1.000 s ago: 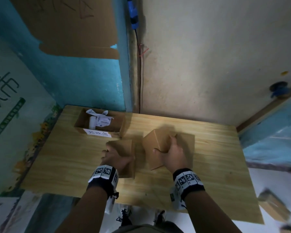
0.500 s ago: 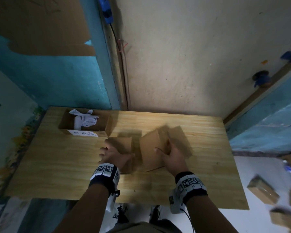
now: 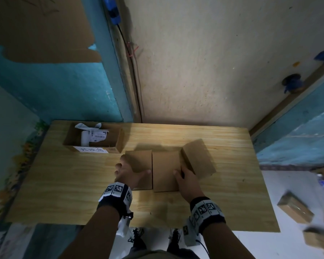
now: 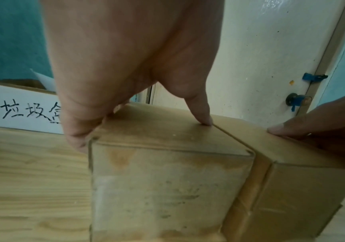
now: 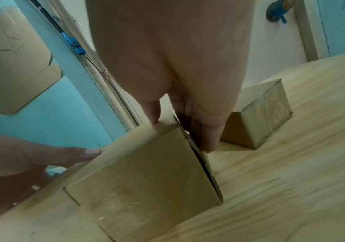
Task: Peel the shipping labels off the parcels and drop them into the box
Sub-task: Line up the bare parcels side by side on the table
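Observation:
Three plain brown parcels lie in a row on the wooden table [image 3: 64, 184], with no label showing on their visible faces. My left hand [image 3: 133, 170] grips the left parcel [image 3: 139, 160], thumb [image 4: 200, 114] on top and fingers [image 4: 78, 135] down its left side. My right hand [image 3: 180, 171] grips the middle parcel [image 3: 165, 165], thumb on top and fingers [image 5: 206, 134] down its right side, in the gap beside the right parcel [image 3: 200, 157]. The left and middle parcels touch side by side. The open cardboard box [image 3: 120, 141] at the back left holds peeled white labels [image 3: 96, 134].
A handwritten white sign [image 4: 22, 111] is stuck on the box's front. More parcels [image 3: 294, 209] lie on the white floor to the right of the table. Walls close the table's back, and bare wood runs along its front and left.
The middle parcel, tilted up on edge in my right hand, now lies flat against the left parcel. My left hand stays on the left parcel. The head view has shifted.

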